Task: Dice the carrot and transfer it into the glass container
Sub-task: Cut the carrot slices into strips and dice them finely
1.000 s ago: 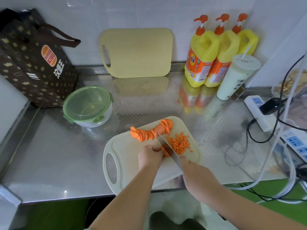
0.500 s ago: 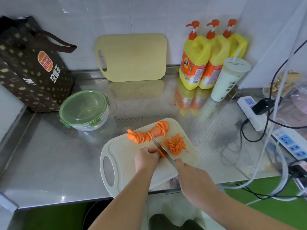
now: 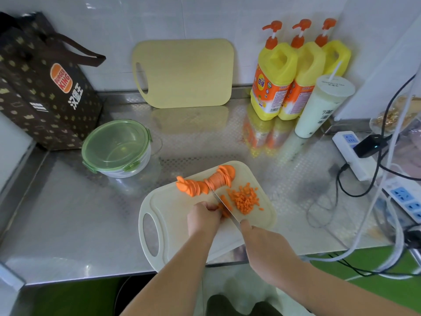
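the right hand (image 3: 264,241) is closed around the knife (image 3: 224,207), blade pointing away and leftward. the left hand (image 3: 204,218), fingers curled, pins carrot strips (image 3: 224,201) on the cutting board (image 3: 173,208). the lidded glass container (image 3: 116,148) sits far left.

Paper bag (image 3: 43,92), dark brown, far left: round orange logo reading "BURGER KING"; beside it three white Chinese characters, "汉堡王". Nearest yellow soap bottle (image 3: 274,80): orange label with red Chinese characters in a white oval, not legible with certainty; barcode at the label's lower right. White drink cup (image 3: 319,110): grey Chinese characters down its side and small print on the lid, both too blurred to read.
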`<state>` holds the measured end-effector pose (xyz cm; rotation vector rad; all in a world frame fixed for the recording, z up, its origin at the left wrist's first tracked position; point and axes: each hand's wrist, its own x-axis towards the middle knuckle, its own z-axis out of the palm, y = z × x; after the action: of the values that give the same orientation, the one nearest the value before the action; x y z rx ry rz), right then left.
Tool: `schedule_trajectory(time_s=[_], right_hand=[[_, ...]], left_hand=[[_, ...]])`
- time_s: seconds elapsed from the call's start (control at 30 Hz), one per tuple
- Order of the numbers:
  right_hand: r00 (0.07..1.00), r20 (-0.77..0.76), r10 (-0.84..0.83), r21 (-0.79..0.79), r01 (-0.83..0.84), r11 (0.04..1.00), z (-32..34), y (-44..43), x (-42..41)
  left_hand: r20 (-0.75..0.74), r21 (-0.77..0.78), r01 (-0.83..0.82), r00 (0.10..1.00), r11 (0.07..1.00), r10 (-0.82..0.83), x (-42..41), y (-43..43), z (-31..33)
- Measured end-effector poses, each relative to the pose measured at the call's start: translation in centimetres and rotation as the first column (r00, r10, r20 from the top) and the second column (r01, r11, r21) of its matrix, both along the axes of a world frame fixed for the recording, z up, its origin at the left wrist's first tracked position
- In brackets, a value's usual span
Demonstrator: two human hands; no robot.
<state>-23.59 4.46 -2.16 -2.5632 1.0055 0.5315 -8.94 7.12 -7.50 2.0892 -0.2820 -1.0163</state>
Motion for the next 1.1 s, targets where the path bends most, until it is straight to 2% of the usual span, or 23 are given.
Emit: schedule_trajectory(time_s=[0.17,0.37,0.53,0.73,1.1], right_hand=[[1.0,-0.004,-0.011,0.011,0.011,1.0,-0.4,0.4,-0.1],[0.988,0.056,-0.141,0.107,0.135,0.985,0.2,-0.2,-0.5],[0.99,0.114,-0.088,0.003,0.088,0.996,1.2,0.0,-1.0],[0.998,0.068,-0.02,-0.048,0.023,0.999,1.5,0.8,-0.7],[0.999,0.041,-0.036,-0.042,0.037,0.998,0.7,0.8,-0.2]], left_hand=[[0.01,0.001,0.011,1.0,1.0,-0.011,-0.1,0.1,0.1],[0.051,-0.013,0.035,0.998,0.999,-0.035,-0.2,0.3,0.1],[0.059,0.001,0.051,0.997,0.999,-0.051,-0.3,0.4,-0.1],[0.043,0.004,0.026,0.999,1.0,-0.026,-0.3,0.3,-0.2],[0.034,-0.009,-0.002,0.999,1.0,0.002,-0.3,0.2,-0.3]])
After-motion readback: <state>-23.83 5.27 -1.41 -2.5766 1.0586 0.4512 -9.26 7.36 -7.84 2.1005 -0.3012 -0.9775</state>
